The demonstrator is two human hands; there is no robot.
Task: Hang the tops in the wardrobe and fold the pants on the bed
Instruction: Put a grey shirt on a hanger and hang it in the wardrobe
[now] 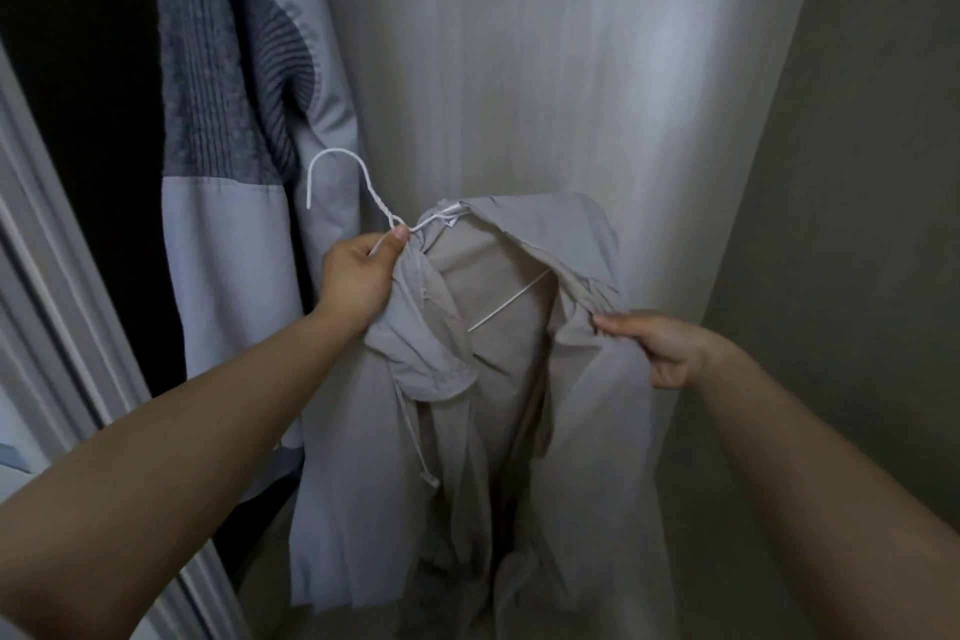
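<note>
Currently the hanging step is in hand: one top is being seated on its hanger, not yet on the rail.

Nearest: both bare forearms reach forward from the lower corners of the view. Right hand [670, 351] pinches the loose front edge of the pale beige lightweight hooded jacket [467, 431] near its right shoulder, fingers curled on the fabric. Left hand [358, 276] grips the neck of the thin white wire hanger [363, 187] together with a bunch of the jacket's collar, thumb pressed on the twisted wire just below the hook.

Jacket: held in the air between the hands, in front of the pale wood-grain wardrobe panel [571, 68]. Hanger's lower bar shows inside the open front. Right shoulder looks only partly draped over the wire arm; left side is bunched. A drawstring dangles at the front.

Beyond, left: grey knit-and-plain panelled garment [223, 120] already hangs at the dark wardrobe opening [78, 68]. White door frame [52, 250] runs down the left edge. Rail not visible.

Judgement: next move calls for pulling the right shoulder square over the hanger, then lifting the hook leftward into the opening. Risk: jacket slipping off the thin wire. Pants and bed are out of view.
</note>
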